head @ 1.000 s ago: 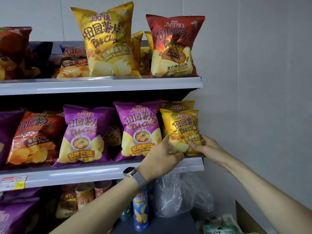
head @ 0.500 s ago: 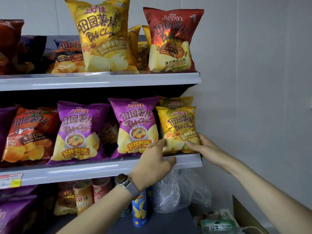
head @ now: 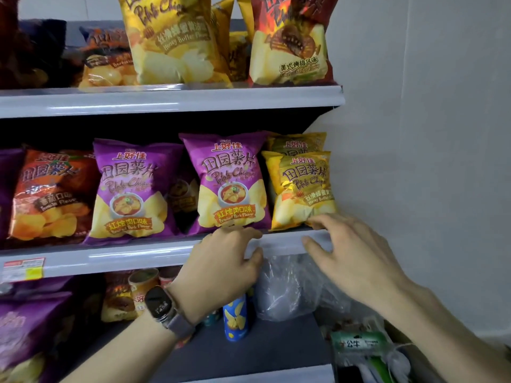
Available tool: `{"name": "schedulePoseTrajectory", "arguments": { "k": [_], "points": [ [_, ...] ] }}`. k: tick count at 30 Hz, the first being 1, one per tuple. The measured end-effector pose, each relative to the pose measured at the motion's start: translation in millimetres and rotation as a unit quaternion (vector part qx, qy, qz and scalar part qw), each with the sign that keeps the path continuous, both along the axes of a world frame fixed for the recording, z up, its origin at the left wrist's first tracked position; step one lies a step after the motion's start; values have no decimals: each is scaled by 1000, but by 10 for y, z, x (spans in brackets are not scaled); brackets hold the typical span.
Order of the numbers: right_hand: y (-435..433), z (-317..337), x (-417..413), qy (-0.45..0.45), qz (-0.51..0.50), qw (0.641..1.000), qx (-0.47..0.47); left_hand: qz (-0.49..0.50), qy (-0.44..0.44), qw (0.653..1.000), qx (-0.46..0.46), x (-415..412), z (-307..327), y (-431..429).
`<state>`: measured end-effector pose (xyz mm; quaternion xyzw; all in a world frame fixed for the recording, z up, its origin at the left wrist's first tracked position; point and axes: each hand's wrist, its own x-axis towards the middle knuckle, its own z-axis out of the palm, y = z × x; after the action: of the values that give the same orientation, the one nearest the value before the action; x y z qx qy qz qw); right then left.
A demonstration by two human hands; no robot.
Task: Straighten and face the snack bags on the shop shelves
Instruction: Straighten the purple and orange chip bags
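Fingertips of the right hand, spread and blurred, reach the lower corner of the yellow snack bag; contact is unclear. The bag stands upright, facing out, at the right end of the middle shelf, half hiding a second yellow bag. The left hand, fingers loosely curled on nothing, is at the shelf lip below a purple bag, covering part of a blue can. Top-shelf bags are cropped by the frame.

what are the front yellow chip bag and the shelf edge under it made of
Yellow chip bag: likely metallised plastic film, glossy; its crinkles catch sharp glints. Shelf edge: probably painted metal or plastic, smooth pale grey with long soft highlights.
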<state>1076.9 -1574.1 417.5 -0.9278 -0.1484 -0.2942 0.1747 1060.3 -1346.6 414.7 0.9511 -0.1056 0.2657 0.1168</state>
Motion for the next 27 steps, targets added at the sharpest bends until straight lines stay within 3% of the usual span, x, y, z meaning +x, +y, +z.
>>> {"name": "schedulePoseTrajectory", "arguments": {
  "k": [7, 12, 27],
  "points": [
    [850, 32, -78, -14, 94, 994, -56, 82, 12, 997, -8, -342, -25, 577],
    [1562, 19, -111, -24, 167, 985, -34, 156, 24, 987, -36, -615, 3, 1234],
    [3579, 330, -167, -51, 371, 922, 102, 288, -81, 949, -96, -995, 452, 3438]
  ]
}}
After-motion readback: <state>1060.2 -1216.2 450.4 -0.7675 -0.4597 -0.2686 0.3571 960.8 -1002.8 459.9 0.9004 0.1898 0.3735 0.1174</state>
